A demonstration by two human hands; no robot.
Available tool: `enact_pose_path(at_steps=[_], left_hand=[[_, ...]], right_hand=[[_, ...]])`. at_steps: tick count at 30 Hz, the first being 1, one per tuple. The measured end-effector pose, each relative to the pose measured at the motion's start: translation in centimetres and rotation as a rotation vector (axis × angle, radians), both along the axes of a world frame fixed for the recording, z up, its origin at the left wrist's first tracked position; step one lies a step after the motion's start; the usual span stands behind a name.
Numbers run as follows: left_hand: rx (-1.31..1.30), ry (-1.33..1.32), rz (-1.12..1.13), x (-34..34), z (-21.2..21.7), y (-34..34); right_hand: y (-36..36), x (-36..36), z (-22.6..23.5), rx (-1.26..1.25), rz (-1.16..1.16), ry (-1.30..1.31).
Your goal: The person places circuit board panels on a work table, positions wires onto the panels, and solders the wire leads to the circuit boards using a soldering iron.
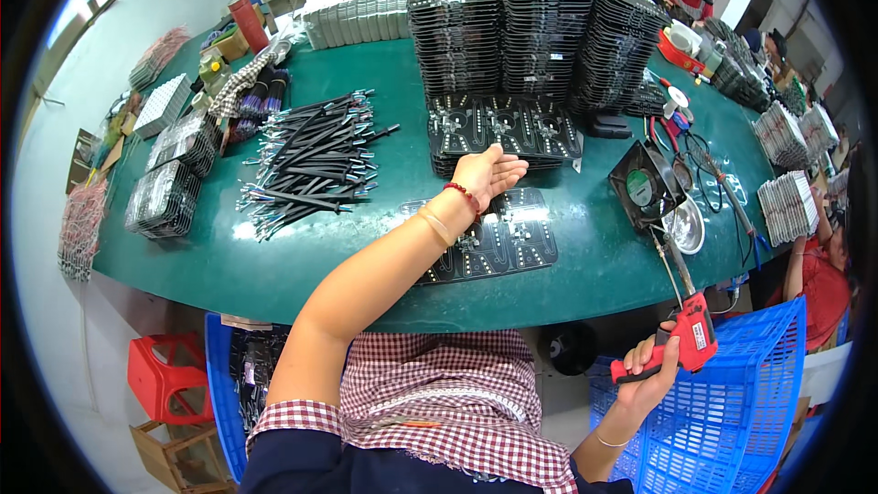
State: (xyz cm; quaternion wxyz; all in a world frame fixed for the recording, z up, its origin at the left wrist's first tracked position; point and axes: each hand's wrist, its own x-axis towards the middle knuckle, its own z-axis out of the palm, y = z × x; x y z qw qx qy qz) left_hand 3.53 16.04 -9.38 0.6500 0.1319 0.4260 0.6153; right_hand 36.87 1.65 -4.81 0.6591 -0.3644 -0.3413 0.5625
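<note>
Soldering gun (pixel 698 333) in right hand (pixel 651 370)

The soldering gun (pixel 697 337) is red and black, the circuit boards (pixel 525 243) black (speckled pale), the table (pixel 585 279) green.

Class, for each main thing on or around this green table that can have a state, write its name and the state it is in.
Left hand: open, fingers extended
Right hand: closed on red soldering gun
Red soldering gun: held; on or off unclear
Black cables: loose, heaped
Near circuit board: flat, partly hidden
Tall board stacks: piled high
Black fan: standing; spinning unclear
Red stool: upright
</note>
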Motion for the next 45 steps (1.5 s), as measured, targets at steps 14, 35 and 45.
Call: enact_pose_path(at_steps=[14,35,45], left_hand=[[-0.12,-0.03,-0.037,9.7,2.9,-22.5],[-0.229,-0.402,-0.672,6.2,0.0,-24.3],[0.103,2.267,-0.022,-18.0,-0.5,-19.2]], right_hand=[[0.6,-0.5,-0.8,-0.025,0.08,0.016],[2.6,-8.2,-2.7,-0.211,0.356,0.017],[2.0,-6.5,-1.0,-0.112,0.312,-0.027]])
